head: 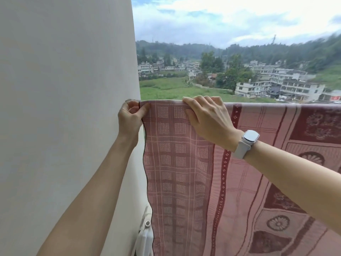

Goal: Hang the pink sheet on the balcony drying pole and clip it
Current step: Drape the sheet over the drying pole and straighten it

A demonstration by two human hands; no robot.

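1. The sheet [184,163] hangs folded over the pole, which it covers along the whole top fold; the pole itself is hidden under the cloth.
2. The sheet's left edge, trimmed with a dark hem, falls in a wavy line just beside the wall [64,89].
3. The left part of the sheet is pink check with dotted squares; further from the wall come dark red bands and flower medallions.
4. The left hand [130,117] is at the sheet's top left corner, next to the wall. Its grip is clamped on that corner: thumb and curled fingers pinch the hem at the fold.
5. The right hand [206,117] lies on the top fold, a little further from the wall than the left hand. Its fingers curl over the top of the fold and the thumb presses the front of the cloth, so its grip is closed round the covered pole and sheet.
6. A white watch [246,142] sits on the right wrist.
7. Low down by the wall, behind the sheet's left edge, a white plastic thing [145,235] shows in part; what it is I cannot tell.
8. Beyond the sheet lie green fields, buildings, wooded hills and a cloudy sky.
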